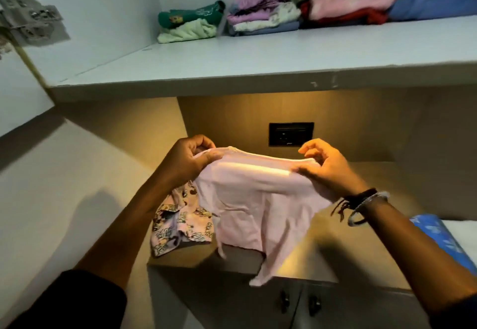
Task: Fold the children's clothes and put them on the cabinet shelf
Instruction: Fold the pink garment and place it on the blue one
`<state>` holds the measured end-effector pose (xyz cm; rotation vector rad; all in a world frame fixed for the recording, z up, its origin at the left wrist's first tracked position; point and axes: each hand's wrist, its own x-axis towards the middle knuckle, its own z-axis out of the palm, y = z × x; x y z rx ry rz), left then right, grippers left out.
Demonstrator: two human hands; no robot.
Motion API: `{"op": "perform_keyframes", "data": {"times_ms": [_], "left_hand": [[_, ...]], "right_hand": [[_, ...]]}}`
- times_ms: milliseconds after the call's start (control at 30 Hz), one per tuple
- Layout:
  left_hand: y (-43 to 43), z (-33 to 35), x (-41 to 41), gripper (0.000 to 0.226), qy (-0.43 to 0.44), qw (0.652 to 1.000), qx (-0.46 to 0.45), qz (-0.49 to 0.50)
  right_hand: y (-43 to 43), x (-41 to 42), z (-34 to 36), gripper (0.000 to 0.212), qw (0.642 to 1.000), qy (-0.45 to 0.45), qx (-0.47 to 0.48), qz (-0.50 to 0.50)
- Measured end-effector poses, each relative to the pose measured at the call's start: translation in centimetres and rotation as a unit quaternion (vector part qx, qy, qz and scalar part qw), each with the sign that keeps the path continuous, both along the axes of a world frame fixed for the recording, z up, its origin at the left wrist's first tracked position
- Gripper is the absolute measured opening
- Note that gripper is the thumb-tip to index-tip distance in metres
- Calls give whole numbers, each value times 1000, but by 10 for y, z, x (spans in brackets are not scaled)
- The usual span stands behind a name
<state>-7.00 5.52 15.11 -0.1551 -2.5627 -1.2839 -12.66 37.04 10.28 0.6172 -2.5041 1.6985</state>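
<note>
A pale pink child's garment (254, 199) hangs in the air above the lit counter (322, 246). My left hand (187, 161) pinches its top left corner and my right hand (326, 166) pinches its top right edge, stretching the top hem between them. The lower part droops over the counter's front edge. A patterned pink garment (178, 225) lies crumpled on the counter under my left forearm. Above, the white cabinet shelf (232, 63) carries folded clothes: a green and pale green stack (189, 23), a lilac stack (260, 11) and a taller pink, red and blue pile (374, 1).
A dark wall socket (291, 134) sits on the back panel behind the garment. Two cabinet door handles (299, 303) show below the counter. A blue patterned item (444, 241) lies at the right edge. A metal hinge (31, 19) sticks out at the upper left.
</note>
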Motion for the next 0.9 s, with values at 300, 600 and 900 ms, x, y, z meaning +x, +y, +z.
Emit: {"op": "perform_keyframes", "data": {"times_ms": [300,600,900], "left_hand": [[101,4,-34,26,-88,977,-122,149],[197,3,-13,28,-229,949,202,-74],[177,16,-12,35,-216,931,239,-173]], "right_hand": [[61,-25,27,47,976,-25,187,-105],[17,14,22,46,995,-65,24,-71],[41,16,33,31,990,-112,-22,82]]}}
